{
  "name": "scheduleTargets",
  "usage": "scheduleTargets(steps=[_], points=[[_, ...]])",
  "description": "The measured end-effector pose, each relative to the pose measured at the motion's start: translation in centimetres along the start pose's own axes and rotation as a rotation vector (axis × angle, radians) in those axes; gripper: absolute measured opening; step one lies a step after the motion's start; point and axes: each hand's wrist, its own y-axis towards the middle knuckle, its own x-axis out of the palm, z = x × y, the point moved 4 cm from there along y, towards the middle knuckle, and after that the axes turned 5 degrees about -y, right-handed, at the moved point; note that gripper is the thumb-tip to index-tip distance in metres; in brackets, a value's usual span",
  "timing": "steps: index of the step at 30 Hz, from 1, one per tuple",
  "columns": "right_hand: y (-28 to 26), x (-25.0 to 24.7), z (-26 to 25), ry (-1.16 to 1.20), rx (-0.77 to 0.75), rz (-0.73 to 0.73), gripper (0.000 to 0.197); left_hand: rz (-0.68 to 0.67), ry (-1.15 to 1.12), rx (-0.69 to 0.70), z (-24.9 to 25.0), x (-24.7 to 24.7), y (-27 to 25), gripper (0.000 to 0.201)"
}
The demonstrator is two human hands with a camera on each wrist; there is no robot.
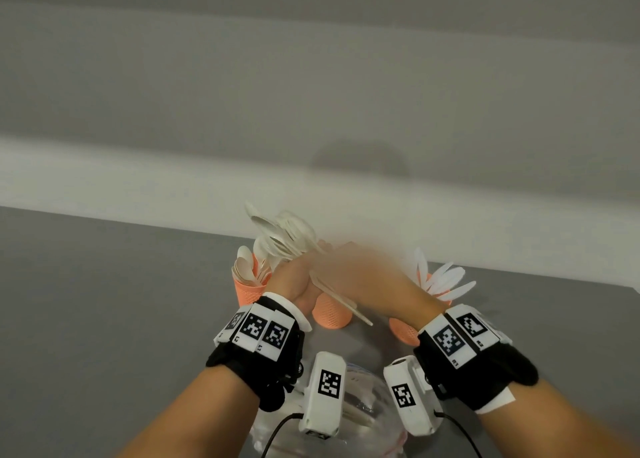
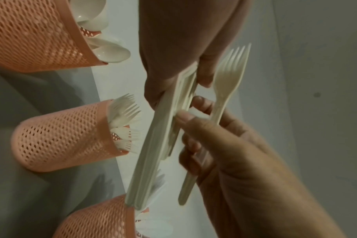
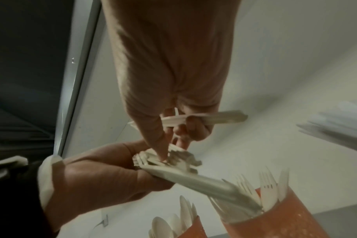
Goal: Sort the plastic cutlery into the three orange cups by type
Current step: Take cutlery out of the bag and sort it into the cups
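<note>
Grey tabletop [image 1: 104, 302], pale wall behind: cutlery sort in progress, both hands raised over three orange cups.

Item, left hand [image 1: 294, 281]: my grip is wrapped round a bundle of mixed cutlery [image 2: 153, 153]. Item, right hand [image 1: 363, 270], blurred in the head view: my grip pinches a few handles [image 3: 214, 117] while a finger probes the bundle's ends. Spoon cup [image 1: 247, 288] stands left, fork cup [image 1: 330, 314] middle, knife cup [image 1: 403, 329] right; all are partly filled. A loose fork [image 2: 220, 99] rests against my left fingers. Best handling, I judge: separate one type cleanly, keep the bundle clamped, then drop handles-first into the matching cup.
</note>
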Motion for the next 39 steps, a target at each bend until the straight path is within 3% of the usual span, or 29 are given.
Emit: scheduleTargets(steps=[5,12,17,23,29,33,37,39], points=[[-0.4,0.3,0.6,-0.026,0.036,-0.024,0.032,0.009,-0.018,0.009,0.5,0.3,-0.1,0.022],[-0.2,-0.1,0.6,-0.021,-0.007,0.086,0.019,-0.046,-0.005,-0.055,0.6,0.2,-0.2,0.03],[0.2,0.3,0.1,-0.062,-0.025,0.084,0.028,-0.05,0.042,-0.049,0.2,0.1,-0.1,0.026],[0.1,-0.2,0.3,0.029,0.039,0.038,0.008,-0.144,0.071,-0.103,0.0,0.2,0.0,0.027],[-0.3,0.2,0.5,0.02,0.01,-0.015,0.025,-0.143,0.054,-0.133,0.1,0.4,-0.4,0.021],[-0.7,0.4,1.2,-0.006,0.053,-0.011,0.02,-0.087,0.042,-0.137,0.4,0.7,-0.6,0.015],[-1.0,-0.3,1.6,0.215,0.119,0.17,0.009,0.02,-0.006,-0.09,0.6,-0.2,0.6,0.013],[-1.2,-0.4,1.4,0.286,0.094,0.214,0.017,0.062,-0.069,-0.044,0.9,-0.7,1.2,0.011]])
